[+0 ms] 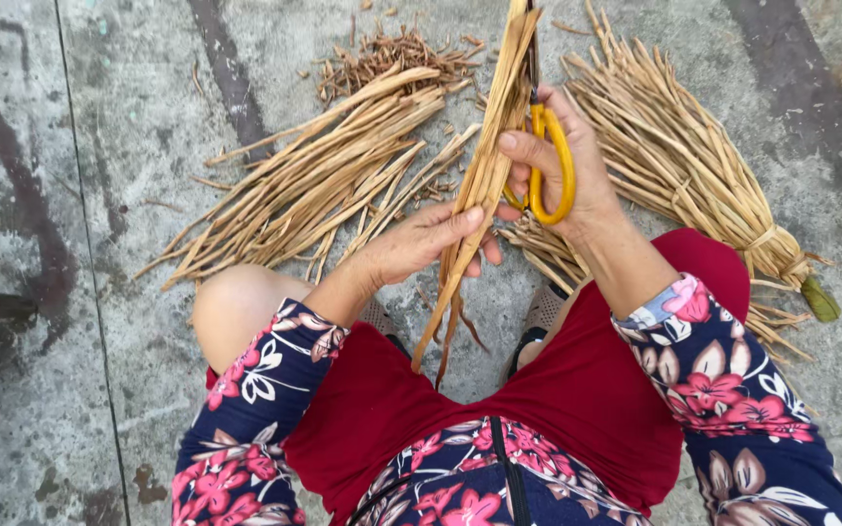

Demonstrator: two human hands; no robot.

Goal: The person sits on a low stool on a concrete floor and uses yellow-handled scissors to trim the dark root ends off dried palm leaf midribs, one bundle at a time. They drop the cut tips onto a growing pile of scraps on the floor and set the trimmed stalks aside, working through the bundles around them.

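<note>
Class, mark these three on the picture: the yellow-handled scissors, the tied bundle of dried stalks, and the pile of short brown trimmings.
Yellow-handled scissors (563,164), head view: on the outer handle loop.
Tied bundle of dried stalks (679,161), head view: mid-length of the stalks.
Pile of short brown trimmings (382,54), head view: centre of the heap.

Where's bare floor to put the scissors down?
Bare concrete floor lies left of the loose stalk pile, beside the left knee. Crowded ahead: that pile, trimmed scraps, and the tied bundle at right, under the hands.

Dry fibrous reed strips (484,166), matt tan; scissors (550,166) handles glossy yellow plastic; concrete floor (70,292) rough, stained; floral cloth sleeves (733,380).
</note>
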